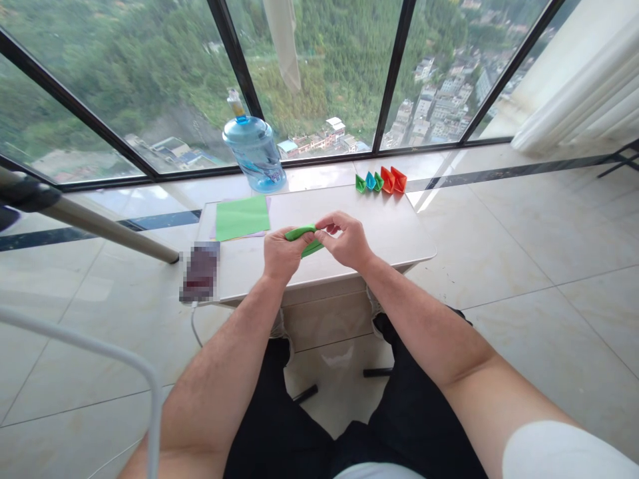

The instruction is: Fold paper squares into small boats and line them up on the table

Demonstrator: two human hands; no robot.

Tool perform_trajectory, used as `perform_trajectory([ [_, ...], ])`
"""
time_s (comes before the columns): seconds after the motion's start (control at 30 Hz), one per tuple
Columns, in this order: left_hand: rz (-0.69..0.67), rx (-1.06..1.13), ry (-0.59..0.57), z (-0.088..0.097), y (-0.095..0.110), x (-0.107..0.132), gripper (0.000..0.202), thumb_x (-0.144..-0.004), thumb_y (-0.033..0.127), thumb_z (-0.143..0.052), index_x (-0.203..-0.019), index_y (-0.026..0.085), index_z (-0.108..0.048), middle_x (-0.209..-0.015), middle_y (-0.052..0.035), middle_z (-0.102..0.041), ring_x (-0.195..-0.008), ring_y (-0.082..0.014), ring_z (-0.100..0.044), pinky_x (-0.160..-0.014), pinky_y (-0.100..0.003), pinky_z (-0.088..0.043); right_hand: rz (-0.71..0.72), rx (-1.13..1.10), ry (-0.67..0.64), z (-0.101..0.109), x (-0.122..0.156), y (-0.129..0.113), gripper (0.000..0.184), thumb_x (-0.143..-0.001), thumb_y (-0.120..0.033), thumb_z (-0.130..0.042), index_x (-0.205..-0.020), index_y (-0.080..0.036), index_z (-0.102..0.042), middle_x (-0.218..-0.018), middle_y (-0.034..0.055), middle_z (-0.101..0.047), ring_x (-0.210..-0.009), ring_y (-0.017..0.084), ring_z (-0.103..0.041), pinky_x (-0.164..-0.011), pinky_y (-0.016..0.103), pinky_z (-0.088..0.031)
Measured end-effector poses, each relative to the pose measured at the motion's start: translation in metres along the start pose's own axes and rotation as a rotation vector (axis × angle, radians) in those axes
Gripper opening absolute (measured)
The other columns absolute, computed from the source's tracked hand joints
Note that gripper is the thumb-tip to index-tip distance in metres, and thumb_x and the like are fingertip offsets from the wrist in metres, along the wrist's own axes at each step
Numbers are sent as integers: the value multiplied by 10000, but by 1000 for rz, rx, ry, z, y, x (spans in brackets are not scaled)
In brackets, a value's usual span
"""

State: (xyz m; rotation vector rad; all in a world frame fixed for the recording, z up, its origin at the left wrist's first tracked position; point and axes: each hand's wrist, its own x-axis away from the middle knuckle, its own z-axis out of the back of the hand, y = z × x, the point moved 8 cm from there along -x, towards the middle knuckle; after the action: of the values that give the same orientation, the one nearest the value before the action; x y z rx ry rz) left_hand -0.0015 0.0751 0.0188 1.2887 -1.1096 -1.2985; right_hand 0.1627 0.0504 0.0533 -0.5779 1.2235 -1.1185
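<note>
Over the near half of a small white table (389, 226), my left hand (282, 254) and my right hand (344, 241) both pinch a folded green paper piece (302, 233). The left grips its left end, the right its right end, and the paper curves between them. Each hand's fingers are closed on it. A flat green paper sheet (243, 217) lies on the table's far left, on top of a pale sheet. Several small folded paper boats (382, 180), green, blue and red, stand in a row at the far right corner.
A blue water jug (254, 152) stands on the sill behind the table, before tall windows. A blurred phone (200, 271) with a white cable rests on the table's left edge. A metal pole (94, 223) slants in from the left. My dark-trousered legs sit under the table on pale tile floor.
</note>
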Motion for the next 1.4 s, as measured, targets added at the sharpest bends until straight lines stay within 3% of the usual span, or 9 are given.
perform_trajectory([
  [0.2,-16,-81,0,1,1,-1,289,-624,407,-894,-696,148,-788,-584,9,-638,-563,-113,-517,-540,-247,-415,-60,-68,-23,-2,-2,8,98,-778,-255,-681,-842,-192,-719,-799,16,-704,-724,151,-596,-725,310,-521],
  [0.57,-27,-23,23,5,1,-2,249,-597,368,-919,-692,169,-803,-590,3,-653,-556,-124,-534,-525,-244,-431,-170,-148,-78,-5,-2,18,173,-766,-353,-714,-824,-190,-715,-752,17,-686,-696,151,-566,-664,303,-488],
  [0.97,-61,-122,-32,2,7,1,224,-666,355,-877,-645,158,-773,-535,24,-564,-532,-87,-426,-488,-226,-329,-126,-193,-95,-6,-2,13,146,-754,-291,-676,-826,-175,-729,-726,7,-671,-688,144,-569,-675,301,-481],
  [1.4,-26,-53,-59,-4,9,4,249,-624,379,-898,-632,160,-781,-516,26,-554,-519,-92,-428,-481,-229,-351,-180,-231,-141,-13,-2,19,133,-735,-286,-646,-819,-197,-697,-695,-17,-619,-685,143,-557,-665,290,-483],
])
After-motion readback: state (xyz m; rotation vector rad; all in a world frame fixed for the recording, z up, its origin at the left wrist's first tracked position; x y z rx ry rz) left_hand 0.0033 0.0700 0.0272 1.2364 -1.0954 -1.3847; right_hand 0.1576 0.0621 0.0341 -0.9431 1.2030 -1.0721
